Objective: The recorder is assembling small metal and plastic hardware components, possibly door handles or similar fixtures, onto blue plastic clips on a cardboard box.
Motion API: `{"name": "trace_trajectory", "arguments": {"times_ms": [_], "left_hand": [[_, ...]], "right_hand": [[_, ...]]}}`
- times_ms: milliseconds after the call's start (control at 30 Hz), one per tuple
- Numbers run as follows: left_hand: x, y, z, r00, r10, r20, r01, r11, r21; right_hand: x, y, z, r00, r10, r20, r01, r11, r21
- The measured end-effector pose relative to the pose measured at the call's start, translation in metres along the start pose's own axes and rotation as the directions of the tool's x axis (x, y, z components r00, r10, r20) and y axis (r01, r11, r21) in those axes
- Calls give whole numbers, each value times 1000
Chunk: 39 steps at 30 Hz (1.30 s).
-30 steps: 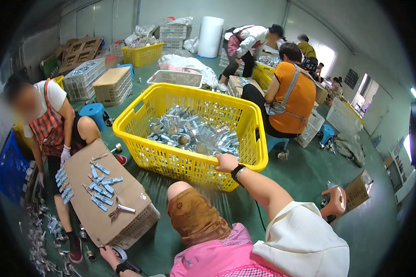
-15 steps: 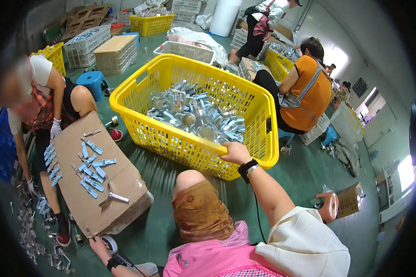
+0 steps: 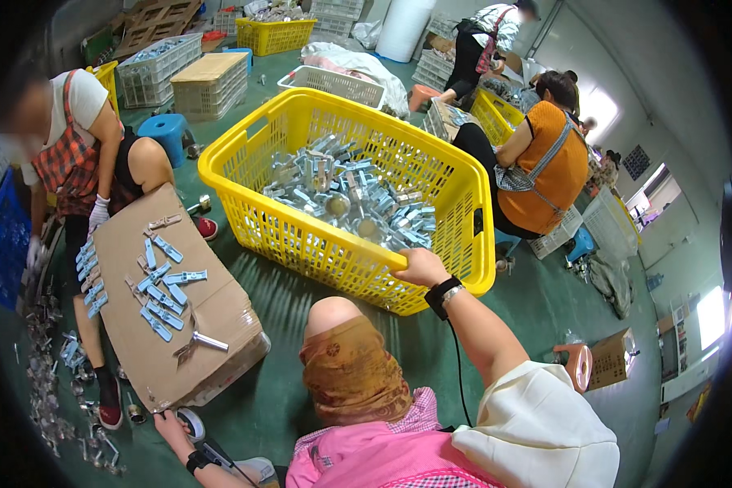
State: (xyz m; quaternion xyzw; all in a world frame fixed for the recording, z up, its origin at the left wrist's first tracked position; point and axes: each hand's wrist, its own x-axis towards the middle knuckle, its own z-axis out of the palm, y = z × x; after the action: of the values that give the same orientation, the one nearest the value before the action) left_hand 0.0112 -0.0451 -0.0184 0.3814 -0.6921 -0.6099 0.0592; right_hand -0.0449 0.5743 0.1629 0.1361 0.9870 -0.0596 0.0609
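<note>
My right hand (image 3: 421, 267) is closed round the near rim of a large yellow plastic basket (image 3: 313, 236). Inside lies a heap of light-blue and clear plastic clips with metal parts (image 3: 358, 199). At the lower left, my left hand (image 3: 171, 429) has its fingers curled at the near corner of a cardboard box (image 3: 220, 305). Close by that wrist is a roll of tape (image 3: 191, 424). Several blue clips (image 3: 164, 302) lie scattered on the box top, more line its left edge, and a metal piece with a round handle (image 3: 211, 342) rests near its front.
Across the box a seated co-worker (image 3: 81, 138) wears white gloves. Loose metal pieces (image 3: 53, 374) cover the floor there. A person in orange (image 3: 545, 159) sits beyond the basket's right side. A blue stool (image 3: 164, 134) and a white crate (image 3: 333, 85) stand behind it.
The co-worker at left has straightened and lifted a gloved hand from the floor pieces. The far standing person has shifted. My hands keep their places; the view has moved slightly.
</note>
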Motion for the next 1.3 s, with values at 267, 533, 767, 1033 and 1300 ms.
{"name": "trace_trajectory", "arguments": {"times_ms": [267, 533, 767, 1033, 1300], "left_hand": [[-3, 6, 2, 1000, -31, 2, 31, 999, 16], [4, 1, 3, 1000, -8, 27, 8, 1000, 3], [19, -11, 4, 1000, -9, 15, 8, 1000, 14], [11, -7, 1, 1000, -3, -16, 2, 1000, -30], [14, -8, 2, 1000, -2, 0, 2, 1000, -17]], "right_hand": [[4, 8, 11, 1000, 5, -3, -5, 1000, 4], [5, 6, 8, 999, 35, 30, -34, 999, -7], [4, 11, 9, 999, 43, 22, -43, 999, 4], [5, 7, 10, 1000, 23, 10, -23, 1000, 3], [4, 7, 11, 1000, 24, 1, -24, 999, 27]]}}
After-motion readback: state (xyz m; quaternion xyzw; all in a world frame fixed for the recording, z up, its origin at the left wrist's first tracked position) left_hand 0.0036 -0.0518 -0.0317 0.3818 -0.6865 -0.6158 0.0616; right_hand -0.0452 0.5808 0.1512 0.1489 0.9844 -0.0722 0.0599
